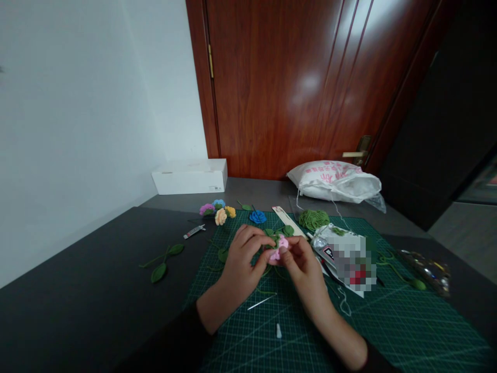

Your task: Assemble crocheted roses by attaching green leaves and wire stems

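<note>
Between my two hands is a pink crocheted flower (278,249) with green at its back, held over the green cutting mat (310,331). My left hand (246,256) pinches the green part with thumb and forefinger. The pink petals are gripped by my right hand (305,264), its fingers curled behind them. Green crocheted leaves (288,230) show just beyond the flower. Closer to me, a thin metal needle or hook (262,301) and a small white cap (278,331) lie on the mat.
Several finished flowers (220,216), a blue flower (258,216) and a glue tube (194,231) lie beyond my left hand. Leaf stems (159,272) rest farther left. Green yarn (313,219), a ruler (289,221), a printed packet (345,254) and a white bag (330,178) are on the right.
</note>
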Tool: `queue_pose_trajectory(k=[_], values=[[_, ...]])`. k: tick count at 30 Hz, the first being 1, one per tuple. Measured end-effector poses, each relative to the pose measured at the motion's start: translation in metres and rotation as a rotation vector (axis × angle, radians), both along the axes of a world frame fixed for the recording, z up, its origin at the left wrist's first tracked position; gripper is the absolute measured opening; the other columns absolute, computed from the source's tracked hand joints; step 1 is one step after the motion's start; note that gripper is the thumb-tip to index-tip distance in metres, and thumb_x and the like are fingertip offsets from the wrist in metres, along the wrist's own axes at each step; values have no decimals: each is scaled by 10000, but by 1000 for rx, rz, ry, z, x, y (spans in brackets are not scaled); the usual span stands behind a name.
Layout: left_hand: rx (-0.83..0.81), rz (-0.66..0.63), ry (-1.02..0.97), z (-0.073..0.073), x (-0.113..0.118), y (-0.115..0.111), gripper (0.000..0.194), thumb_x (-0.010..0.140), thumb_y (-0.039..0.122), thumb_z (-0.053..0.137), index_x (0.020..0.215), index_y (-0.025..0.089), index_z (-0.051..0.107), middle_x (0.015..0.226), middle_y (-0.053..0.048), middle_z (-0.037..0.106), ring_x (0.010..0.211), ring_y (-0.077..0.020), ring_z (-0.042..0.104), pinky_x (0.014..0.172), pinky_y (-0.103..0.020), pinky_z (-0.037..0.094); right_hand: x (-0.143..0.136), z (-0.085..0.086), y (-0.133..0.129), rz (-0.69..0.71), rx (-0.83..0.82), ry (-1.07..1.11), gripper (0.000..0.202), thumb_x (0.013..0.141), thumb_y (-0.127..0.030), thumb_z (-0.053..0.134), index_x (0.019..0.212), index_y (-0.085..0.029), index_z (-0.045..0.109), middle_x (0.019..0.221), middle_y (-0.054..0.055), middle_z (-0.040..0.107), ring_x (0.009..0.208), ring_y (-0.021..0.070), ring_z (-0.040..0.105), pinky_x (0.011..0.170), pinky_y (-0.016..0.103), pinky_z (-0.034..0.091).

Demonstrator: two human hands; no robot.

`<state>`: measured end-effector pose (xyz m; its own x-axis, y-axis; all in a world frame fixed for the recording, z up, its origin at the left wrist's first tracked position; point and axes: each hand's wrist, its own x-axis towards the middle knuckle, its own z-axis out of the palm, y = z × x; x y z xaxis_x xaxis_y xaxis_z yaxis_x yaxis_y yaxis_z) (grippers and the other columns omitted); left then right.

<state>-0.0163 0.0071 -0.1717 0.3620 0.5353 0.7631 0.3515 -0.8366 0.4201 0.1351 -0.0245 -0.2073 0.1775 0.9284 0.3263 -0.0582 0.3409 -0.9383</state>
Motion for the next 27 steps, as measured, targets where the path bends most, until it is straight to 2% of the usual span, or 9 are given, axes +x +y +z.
queue_pose_trajectory(k=[3,8,12,20,24,27], values=[[-84,-28,-57,0,1,1,84,866,93,605,845,173,616,877,-48,602,887,-211,567,822,-364,440,0,-1,0,-7,-2,-3,220,881,-423,640,964,-234,565,838,9,657,762,176,664,693,297,562],[-169,-41,-124,0,2,3,64,890,136,568,841,175,575,865,-50,590,870,-214,573,804,-359,448,-1,2,1,39,-19,95,253,862,-450,659,955,-235,562,847,3,642,727,164,661,645,292,574],[-170,-82,-117,-1,2,4,81,902,169,550,823,181,557,872,-57,583,886,-223,566,821,-374,445,-2,4,1,67,-54,192,298,815,-471,707,939,-239,568,821,-14,626,703,161,657,628,294,582],[-148,-124,-55,-2,1,3,107,896,123,518,810,186,531,901,-59,568,910,-224,550,830,-372,440,-2,4,2,111,-112,322,316,765,-460,758,910,-238,587,773,-29,630,675,157,644,648,316,593],[-138,-79,-43,-3,1,2,86,885,110,555,911,190,542,935,-57,572,928,-220,548,846,-377,450,-2,3,2,102,-110,325,321,757,-454,769,918,-240,591,783,-26,631,707,155,641,657,304,592],[-102,-34,7,-3,1,1,155,868,94,590,989,189,570,977,-65,590,961,-224,549,873,-389,450,-2,2,2,95,-93,293,315,761,-438,770,922,-242,582,799,-23,635,722,151,640,649,287,591]])
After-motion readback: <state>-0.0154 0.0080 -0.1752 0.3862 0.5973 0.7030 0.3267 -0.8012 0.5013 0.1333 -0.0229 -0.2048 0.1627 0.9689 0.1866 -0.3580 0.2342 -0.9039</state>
